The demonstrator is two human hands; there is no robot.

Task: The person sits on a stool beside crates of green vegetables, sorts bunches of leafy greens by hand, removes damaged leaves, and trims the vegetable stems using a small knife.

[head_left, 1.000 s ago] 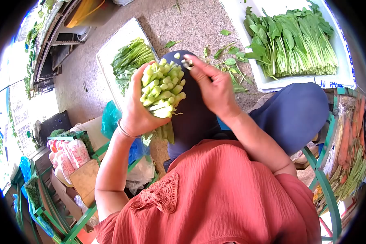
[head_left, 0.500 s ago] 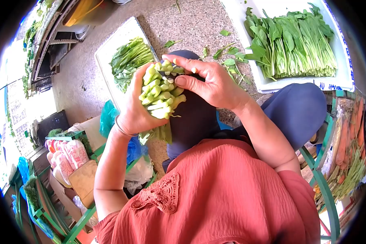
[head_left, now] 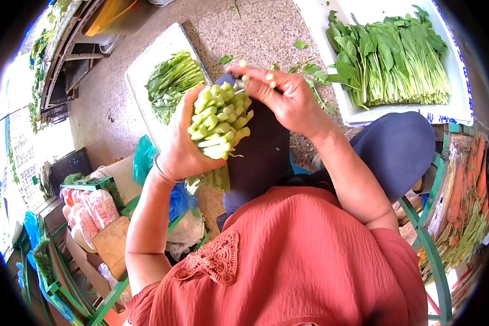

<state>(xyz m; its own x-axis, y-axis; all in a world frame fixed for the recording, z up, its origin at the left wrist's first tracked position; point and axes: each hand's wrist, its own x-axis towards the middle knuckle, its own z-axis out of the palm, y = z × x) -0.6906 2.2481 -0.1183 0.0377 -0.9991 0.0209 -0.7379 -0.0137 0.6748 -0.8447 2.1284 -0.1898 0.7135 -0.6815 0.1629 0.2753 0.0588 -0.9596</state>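
Observation:
A thick bundle of leafy green vegetables (head_left: 220, 122) is clasped in my left hand (head_left: 176, 144), its pale cut stem ends facing up at me. Some of its leaves hang below the hand, over my leg. My right hand (head_left: 288, 100) is just right of and above the stem ends, bent in a pinch and slightly blurred. Whatever sits between its fingers is hidden or too small to name. Small pale stem bits (head_left: 271, 80) show at those fingers.
A white foam box (head_left: 462, 81) at upper right holds a row of leafy greens (head_left: 391, 60). Another bunch (head_left: 174, 81) lies on a white foam lid (head_left: 138, 73) at left. Loose leaves (head_left: 309, 70) litter the floor. Carrots (head_left: 470, 174) stand at right, patterned pink-white items (head_left: 95, 209) at left.
My right hand has lifted off the stem ends and shifted slightly right, with small stem bits coming away around it. The bundle stays in my left hand, more of its ends now visible.

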